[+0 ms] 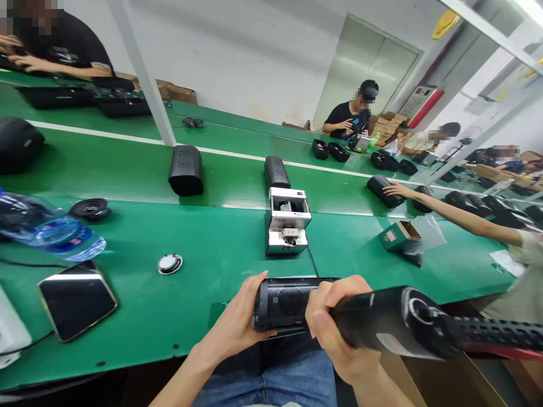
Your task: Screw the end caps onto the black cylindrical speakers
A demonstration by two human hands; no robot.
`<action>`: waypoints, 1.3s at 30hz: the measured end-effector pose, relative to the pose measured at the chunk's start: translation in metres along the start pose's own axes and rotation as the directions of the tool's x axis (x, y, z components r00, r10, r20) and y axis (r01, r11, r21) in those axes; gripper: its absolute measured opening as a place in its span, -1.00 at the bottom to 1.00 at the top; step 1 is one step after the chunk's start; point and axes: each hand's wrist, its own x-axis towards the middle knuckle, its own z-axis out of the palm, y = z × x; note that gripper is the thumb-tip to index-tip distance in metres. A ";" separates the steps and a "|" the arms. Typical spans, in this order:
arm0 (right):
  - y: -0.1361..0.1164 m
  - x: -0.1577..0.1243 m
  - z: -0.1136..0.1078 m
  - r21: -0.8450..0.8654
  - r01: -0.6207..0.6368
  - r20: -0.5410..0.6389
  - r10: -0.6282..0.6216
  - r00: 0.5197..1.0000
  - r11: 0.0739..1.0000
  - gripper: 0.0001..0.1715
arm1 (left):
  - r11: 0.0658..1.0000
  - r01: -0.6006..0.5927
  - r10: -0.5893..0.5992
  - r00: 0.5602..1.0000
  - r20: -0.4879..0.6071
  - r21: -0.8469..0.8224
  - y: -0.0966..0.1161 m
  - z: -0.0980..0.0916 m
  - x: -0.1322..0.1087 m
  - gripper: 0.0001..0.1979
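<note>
My left hand (237, 319) grips the left end of a black speaker housing (286, 302), held level just off the near edge of the green table (212, 243) above my lap. My right hand (335, 325) is wrapped round the barrel of a black electric screwdriver (394, 325), whose front end sits against the housing's right side. The screwdriver's tip is hidden behind my fingers. Its ribbed cable end runs off to the right.
A white screw feeder (287, 226) stands ahead. A small round speaker driver (169, 263), a phone (76, 299), a water bottle (55, 232) and a speaker cone (90, 209) lie left. Black speakers (185, 169) ride the belt. A neighbour's arm (458, 217) reaches in; a small box (399, 234) lies right.
</note>
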 end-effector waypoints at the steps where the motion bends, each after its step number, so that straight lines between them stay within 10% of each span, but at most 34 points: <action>1: 0.000 0.001 0.000 -0.001 0.011 -0.002 -0.011 1.000 1.000 -0.72 | 1.000 0.003 -0.003 1.000 0.002 0.000 0.000 0.000 0.001 0.44; 8: -0.044 0.029 0.004 -0.016 -0.005 0.021 0.005 1.000 1.000 -0.73 | 0.999 -0.036 0.037 0.999 0.020 -0.004 0.004 -0.002 0.004 0.41; 13: -0.083 0.096 -0.006 0.136 0.283 -0.142 -0.264 0.954 0.949 -0.65 | 0.999 -0.023 0.024 0.999 0.037 -0.038 0.005 -0.003 0.005 0.41; 16: -0.062 0.149 -0.004 0.030 0.450 -0.332 -0.416 0.847 0.893 -0.67 | 0.999 -0.029 0.031 0.999 0.041 -0.038 0.004 -0.004 0.005 0.42; 22: 0.020 0.214 0.009 -0.162 0.396 -0.340 -0.428 0.837 0.904 -0.61 | 1.000 -0.019 0.020 0.999 0.050 -0.025 0.006 -0.004 0.005 0.47; 33: 0.039 0.215 0.012 -0.223 0.325 -0.320 -0.384 0.866 0.919 -0.57 | 0.999 -0.029 0.031 0.998 0.053 -0.037 0.004 -0.005 0.007 0.45; 39: -0.020 0.174 0.002 -0.149 0.278 -0.282 -0.310 0.908 0.949 -0.58 | 0.998 -0.048 0.050 0.997 0.052 -0.027 0.005 -0.006 0.008 0.42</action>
